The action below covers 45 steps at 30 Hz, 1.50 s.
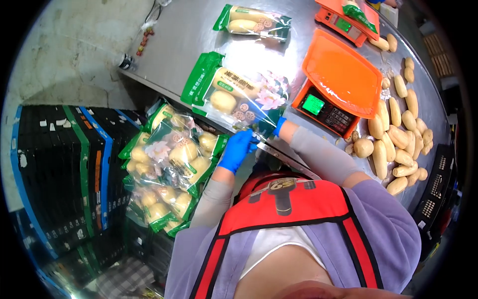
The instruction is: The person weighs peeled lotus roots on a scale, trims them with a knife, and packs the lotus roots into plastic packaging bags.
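A clear plastic bag of lotus root [222,101], with a green end and printed pink lotus flowers, lies on the metal table before me. My left hand [236,151], in a blue glove, has its fingers pinched together at the bag's near edge. My right hand [280,126], also blue-gloved, is at the bag's near right corner; blue shows through the plastic, and its fingers are mostly hidden. Right of the bag stands an orange weighing scale [340,74] with a lit green display and a bare pan. Another packed bag [254,23] lies farther back.
Several filled bags [169,154] are heaped at my left, below the table edge. Loose lotus root pieces [398,137] cover the table's right side. A second orange scale [343,25] holds a bag at the back. Stacked black crates [50,164] stand far left.
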{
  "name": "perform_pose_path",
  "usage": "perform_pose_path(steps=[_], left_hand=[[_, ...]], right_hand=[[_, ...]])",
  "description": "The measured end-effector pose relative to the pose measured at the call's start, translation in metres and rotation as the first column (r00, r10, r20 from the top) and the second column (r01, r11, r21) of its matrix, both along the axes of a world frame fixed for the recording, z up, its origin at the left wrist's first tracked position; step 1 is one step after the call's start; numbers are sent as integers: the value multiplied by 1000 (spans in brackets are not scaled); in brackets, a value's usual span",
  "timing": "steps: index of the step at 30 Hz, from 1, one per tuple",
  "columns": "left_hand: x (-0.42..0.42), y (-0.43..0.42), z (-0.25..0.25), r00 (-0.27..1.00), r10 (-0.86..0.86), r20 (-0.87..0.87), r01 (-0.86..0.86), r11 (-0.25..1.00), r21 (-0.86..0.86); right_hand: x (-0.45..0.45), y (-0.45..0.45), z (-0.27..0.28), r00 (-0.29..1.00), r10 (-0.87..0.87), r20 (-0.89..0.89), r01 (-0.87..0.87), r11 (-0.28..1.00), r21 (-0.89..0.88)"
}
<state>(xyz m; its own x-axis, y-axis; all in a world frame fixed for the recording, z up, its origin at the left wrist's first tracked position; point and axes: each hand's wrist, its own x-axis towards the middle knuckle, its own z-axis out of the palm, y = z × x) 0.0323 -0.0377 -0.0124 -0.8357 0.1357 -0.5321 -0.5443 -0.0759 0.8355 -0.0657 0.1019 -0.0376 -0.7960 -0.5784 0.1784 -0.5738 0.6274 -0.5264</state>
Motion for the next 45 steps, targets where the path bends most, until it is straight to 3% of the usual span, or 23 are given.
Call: perform_pose_path(steps=[1, 3, 5, 6, 7, 8, 9, 10, 12, 13, 14, 16, 20, 23, 24, 26, 28, 30, 32, 34, 38, 42, 45], left_hand=[[-4, -9, 6, 992, 116, 55, -116, 993, 7], [-14, -22, 10, 948, 277, 155, -285, 958, 33], [-29, -36, -1, 945, 162, 283, -234, 942, 239], [-36, -40, -5, 947, 65, 313, -190, 902, 387], [-43, -31, 6, 952, 50, 302, -169, 908, 384], [-51, -16, 23, 930, 202, 307, -320, 856, 406], [-59, -6, 34, 884, 345, 316, -457, 779, 429], [-68, -10, 27, 894, 327, 306, -436, 791, 429], [-87, -26, 5, 930, 360, 78, -362, 856, 369], [-95, -26, 19, 916, 388, -101, -349, 896, 275], [-94, -11, 67, 916, 388, -103, -345, 893, 289], [-123, -22, 60, 872, 413, -264, -345, 900, 266], [-165, -30, 74, 850, 123, -512, -189, 979, -78], [-212, -22, 59, 807, -5, -590, -165, 958, -233], [-236, -25, 37, 797, -77, -600, -121, 952, -282], [-273, -22, -2, 777, -135, -615, -33, 967, -254], [-267, 11, 10, 828, -71, -555, -34, 984, -177], [-282, 16, -10, 828, -140, -543, -13, 963, -269], [-312, 4, -42, 858, -322, -400, 30, 810, -586], [-341, -9, -64, 887, -191, -421, 31, 933, -358], [-459, -73, -121, 906, -385, -176, 198, 752, -628], [-410, -9, -30, 909, -407, -90, 254, 713, -653], [-397, 1, -10, 792, -610, 20, 420, 520, -744]], right_hand=[[-1, 5, -9, 999, 25, 30, -25, 1000, -8], [9, 20, -49, 941, 140, 307, -51, 959, -280], [30, 26, -19, 955, 247, 165, -100, 790, -604], [38, 21, 28, 980, 185, 75, -114, 825, -554], [40, 12, 43, 979, 194, 67, -118, 799, -589], [42, 6, 51, 978, 200, 58, -121, 772, -624], [43, 4, 49, 913, 232, 335, -14, 839, -543], [44, 7, 65, 921, 213, 325, -1, 837, -547], [47, 21, 105, 923, 124, 365, 63, 885, -460], [47, 35, 120, 843, 186, 504, 60, 900, -432], [51, 47, 114, 876, 222, 429, 77, 813, -578], [56, 82, 110, 877, 201, 436, 170, 719, -673], [90, 156, 118, 749, -200, 631, 639, 468, -610], [130, 207, 102, 512, -343, 788, 859, 234, -456], [143, 220, 92, 469, -468, 749, 883, 234, -407], [170, 234, 75, 462, -498, 734, 874, 116, -471], [191, 239, 63, 374, -570, 732, 904, 46, -425], [207, 238, 62, 349, -581, 735, 911, 27, -412], [222, 231, 59, 298, -597, 745, 919, -30, -392], [233, 226, 56, 244, -606, 757, 924, -92, -371], [253, 225, 53, 156, -571, 806, 945, -151, -290], [262, 232, 49, 141, -610, 779, 940, -164, -299], [257, 258, 49, 136, -675, 726, 934, -156, -320]])
